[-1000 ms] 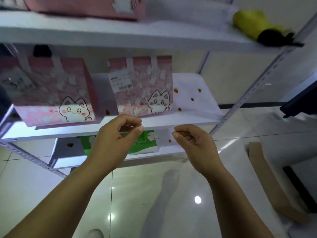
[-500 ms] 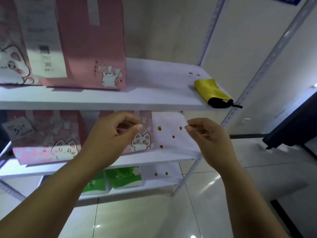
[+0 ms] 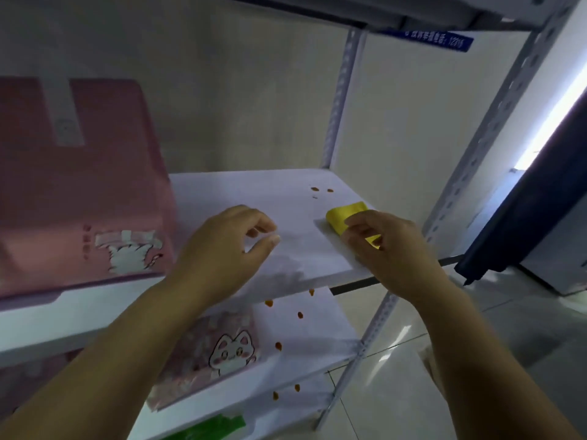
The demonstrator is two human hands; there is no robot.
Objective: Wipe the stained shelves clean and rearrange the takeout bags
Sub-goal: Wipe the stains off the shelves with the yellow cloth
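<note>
Head view: the upper shelf (image 3: 235, 188) runs across the middle of the frame. At its left stands a large pink takeout bag (image 3: 79, 198) with a white cat print low on its side and a pale strip running down from its top. What it holds cannot be seen. Small brown stains (image 3: 320, 190) dot the shelf's back right corner.

Just below them, right of centre, lies a folded yellow cloth (image 3: 344, 213). The right hand (image 3: 392, 249) hangs over its near end, fingers curled, thumb and forefinger close together. A thin white sheet (image 3: 333, 241) shows at that hand's left edge, but whether the fingers pinch it, or the cloth, I cannot tell.

The left hand (image 3: 227, 249) hovers over bare shelf at centre, loosely curled, thumb and forefinger apart, with nothing visible between them.

Lower centre, the middle shelf (image 3: 320, 341) carries a smaller pink cat bag (image 3: 206, 350), contents hidden, with brown spots (image 3: 299, 314) to its right. At the bottom, the lowest shelf (image 3: 305, 404) bears more brown marks (image 3: 275, 396) and a green package (image 3: 209, 427), partly cut off by the frame edge.
</note>
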